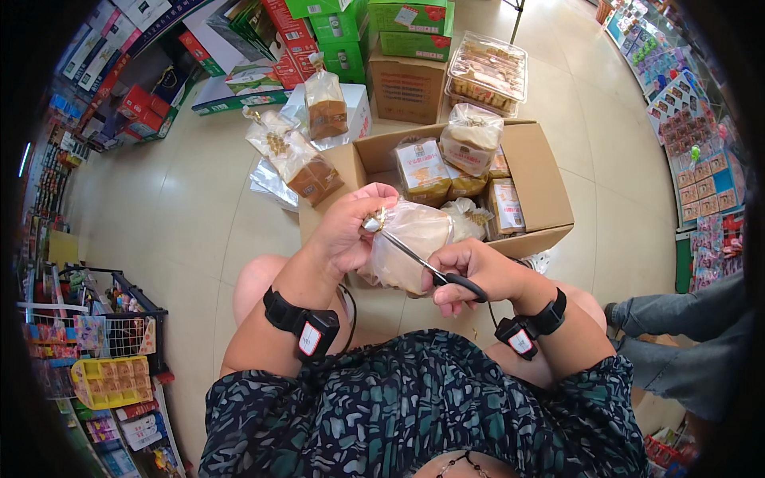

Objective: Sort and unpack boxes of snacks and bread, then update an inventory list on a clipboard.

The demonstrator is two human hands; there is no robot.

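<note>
A clear plastic bag of bread hangs in front of me, its gathered neck pinched by my left hand. Scissors with dark handles are gripped in my right hand. Their blades reach up and left to the gold tie at the bag's neck, next to my left fingers. Whether the blades touch the tie I cannot tell. Just beyond the bag stands an open cardboard box holding several bagged loaves, one white-topped bag resting on top.
Left of the box lie more bagged loaves, and one bag sits on a white box. Behind stand a brown carton, green boxes and a clear tray of baked goods. A person's jeans show at right; shelves line both sides.
</note>
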